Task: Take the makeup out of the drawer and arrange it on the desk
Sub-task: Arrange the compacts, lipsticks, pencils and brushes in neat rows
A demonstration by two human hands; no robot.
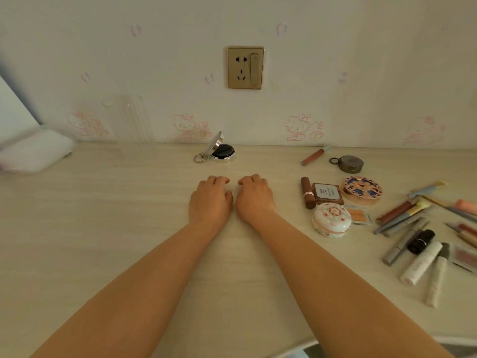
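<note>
My left hand (210, 200) and my right hand (254, 198) rest side by side, palms down, on the pale desk (116, 228), fingers loosely curled and holding nothing. Makeup lies to the right: a brown lipstick (307, 193), a square bottle (326, 193), a patterned round compact (361, 190), a white floral compact (332, 219), a small orange palette (358, 215), a lip gloss tube (312, 155) and a dark round case (348, 163). Several pencils, brushes and tubes (413, 228) are scattered at the far right. The drawer is out of view.
An open silver case with a key ring (219, 151) stands by the wall beyond my hands. A white folded cloth (36, 151) lies at the far left beside a clear container (129, 120). A wall socket (245, 67) sits above the desk.
</note>
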